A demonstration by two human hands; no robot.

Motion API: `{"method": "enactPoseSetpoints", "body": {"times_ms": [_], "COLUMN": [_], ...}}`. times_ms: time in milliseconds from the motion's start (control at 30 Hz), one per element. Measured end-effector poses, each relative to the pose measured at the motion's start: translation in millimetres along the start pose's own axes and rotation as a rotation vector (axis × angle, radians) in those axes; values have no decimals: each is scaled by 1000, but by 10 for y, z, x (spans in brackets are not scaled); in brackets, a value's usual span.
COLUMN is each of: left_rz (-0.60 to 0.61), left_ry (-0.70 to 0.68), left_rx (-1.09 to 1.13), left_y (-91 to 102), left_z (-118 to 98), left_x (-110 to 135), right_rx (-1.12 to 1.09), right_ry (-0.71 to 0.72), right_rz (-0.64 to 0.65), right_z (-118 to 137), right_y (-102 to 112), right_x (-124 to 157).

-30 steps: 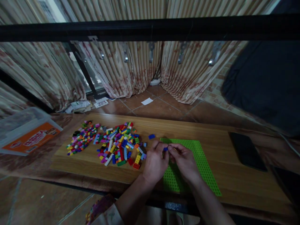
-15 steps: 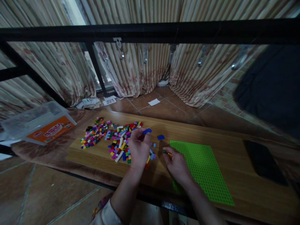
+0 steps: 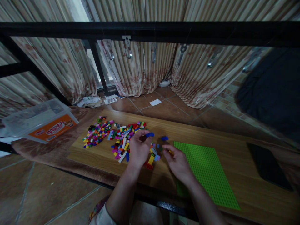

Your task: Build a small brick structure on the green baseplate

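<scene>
Grips have parted since a second ago. I log left grip pinching a blue brick at its fingertips, brick pile beneath; right grip pinching a yellow piece. Risk: shallow pinch drops the brick into the pile.

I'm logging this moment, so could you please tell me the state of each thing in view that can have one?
left hand: grip shut on blue brick
right hand: grip shut on small yellow piece
green baseplate: flat on table, no bricks seen on it
loose bricks: scattered, unassembled
second blue brick: loose on table
phone: lying flat, screen dark
</scene>
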State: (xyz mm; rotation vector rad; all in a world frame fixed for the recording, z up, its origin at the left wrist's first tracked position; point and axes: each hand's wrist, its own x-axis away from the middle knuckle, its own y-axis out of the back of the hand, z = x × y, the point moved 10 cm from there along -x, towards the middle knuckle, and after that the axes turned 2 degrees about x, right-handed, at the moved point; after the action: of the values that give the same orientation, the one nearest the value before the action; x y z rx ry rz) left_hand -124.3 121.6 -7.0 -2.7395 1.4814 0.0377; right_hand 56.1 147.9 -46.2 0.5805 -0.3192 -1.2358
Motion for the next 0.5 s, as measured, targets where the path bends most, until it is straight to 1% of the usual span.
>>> {"method": "enactPoseSetpoints", "body": {"times_ms": [100, 167, 233, 333, 433, 500], "left_rz": [44, 102, 190, 317, 416, 488], "left_ry": [9, 15, 27, 18, -47, -73], "left_rx": [-55, -65, -61, -73, -125, -154], "left_y": [1, -46, -155, -400, -717, -955], "left_z": [34, 66, 109, 154, 180, 228], "left_x": [-15, -6, 34, 166, 383, 563], "right_rx": [-15, -43, -62, 4, 161, 263], "right_ry": [-11, -11, -11, -24, -8, 2], "right_rz": [33, 15, -21, -103, -223, -231], "right_z": [87, 85, -2, -273, -529, -647], "right_y": [-96, -35, 143, 563, 990, 1120], "right_x": [13, 5, 0, 39, 144, 207]}}
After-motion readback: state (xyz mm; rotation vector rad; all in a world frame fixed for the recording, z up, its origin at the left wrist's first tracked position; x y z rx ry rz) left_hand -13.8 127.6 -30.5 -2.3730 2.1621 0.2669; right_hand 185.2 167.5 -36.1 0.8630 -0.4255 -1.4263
